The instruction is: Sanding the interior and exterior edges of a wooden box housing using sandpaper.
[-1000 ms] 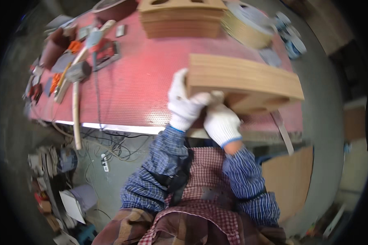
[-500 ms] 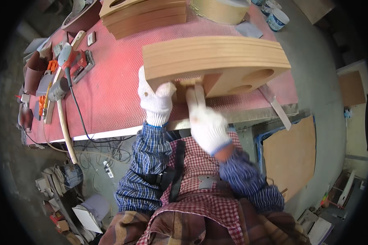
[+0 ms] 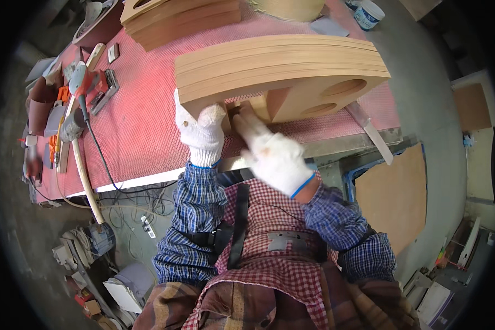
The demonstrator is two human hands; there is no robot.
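A thick block of layered wood (image 3: 280, 63) is held tilted over the near part of the desk (image 3: 148, 104), its curved, banded edge upward and its cut-out face toward the person. That face has a rectangular opening to the left and two round holes to the right; whether its lower edge touches the desk cannot be told.

The left hand (image 3: 199, 132), in a white glove, grips the block's left end, thumb on the near face. The right hand (image 3: 283, 164), also gloved, has its fingers (image 3: 247, 122) stretched out, reaching from below into the rectangular opening; they are blurred, and whether they pinch anything there cannot be told.

Beyond the block stand a stack of wooden pieces (image 3: 184, 23) and a round yellow drum (image 3: 291, 8), cut by the frame. At upper right is a white tub (image 3: 368, 15), its contents unclear. A flat blade (image 3: 373, 135) overhangs the front edge at right. To the left lie a mallet (image 3: 71, 126) and a corded power tool (image 3: 80, 82). A lilac-grey bucket (image 3: 139, 276) sits below on the floor.
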